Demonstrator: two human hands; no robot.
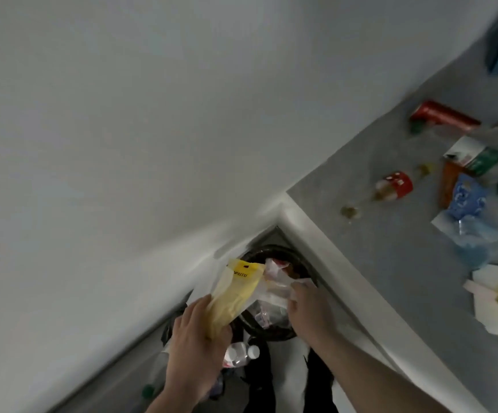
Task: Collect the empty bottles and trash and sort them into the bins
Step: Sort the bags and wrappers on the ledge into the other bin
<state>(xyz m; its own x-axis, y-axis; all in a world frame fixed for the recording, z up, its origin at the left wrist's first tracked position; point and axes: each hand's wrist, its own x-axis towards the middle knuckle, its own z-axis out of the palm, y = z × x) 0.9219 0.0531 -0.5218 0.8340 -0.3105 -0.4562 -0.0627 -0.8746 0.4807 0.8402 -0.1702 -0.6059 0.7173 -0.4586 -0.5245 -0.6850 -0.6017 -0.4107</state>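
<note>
Gripping yellow wrapper (236,293) lengthwise toward bin (274,254): left hand (194,350); right hand (310,308) clutches plastic (274,290).

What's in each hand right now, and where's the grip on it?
The left hand grips the lower end of a yellow plastic wrapper. The right hand grips the edge of a crumpled clear plastic wrapper. Both are over the black bin.

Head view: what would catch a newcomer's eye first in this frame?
The yellow wrapper, gripped by the left hand, hangs over the black-lined round bin in the corner, while the right hand holds clear plastic wrap over it. At right, the grey counter carries litter, including a red can and a tipped red-labelled bottle.
</note>
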